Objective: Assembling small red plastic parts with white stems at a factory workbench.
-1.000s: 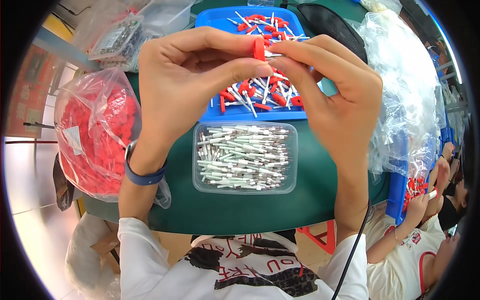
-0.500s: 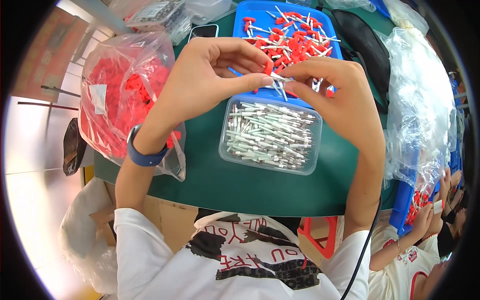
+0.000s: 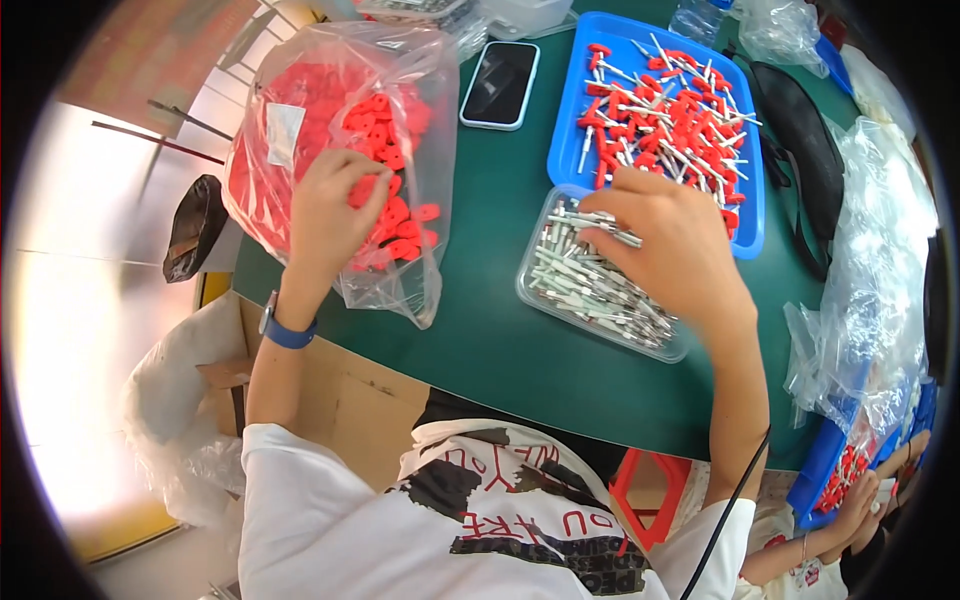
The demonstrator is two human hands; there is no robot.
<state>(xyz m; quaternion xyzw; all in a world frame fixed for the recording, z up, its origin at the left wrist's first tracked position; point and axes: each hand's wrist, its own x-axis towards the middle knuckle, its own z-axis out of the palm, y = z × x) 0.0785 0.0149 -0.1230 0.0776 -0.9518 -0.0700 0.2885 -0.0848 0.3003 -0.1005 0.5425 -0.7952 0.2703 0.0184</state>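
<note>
My left hand (image 3: 335, 208) is over the open mouth of a clear plastic bag (image 3: 432, 285) of red plastic pieces (image 3: 372, 120). Its fingers are curled and its thumb and fingertips come together beside some red pieces; whatever they hold is hidden. My right hand (image 3: 665, 235) reaches over a clear plastic box (image 3: 535, 300) filled with thin white-and-silver rods (image 3: 590, 285). Between its thumb and fingers lie a few rods (image 3: 612, 228), pinched just above the pile. Behind the box, a blue tray (image 3: 562, 150) holds red pieces with rods fitted in them (image 3: 670, 120).
A phone (image 3: 500, 85) lies on the green table (image 3: 480, 340) between bag and tray. On the right are a black pouch (image 3: 800, 140) and crumpled clear plastic (image 3: 870, 260). A bottle (image 3: 697, 20) stands behind the tray. Another person's hands (image 3: 855, 515) work at lower right.
My hands have parted from above the tray, where they held a red piece and a rod together. The left went to the bag, the right to the rod box. The view has shifted.
</note>
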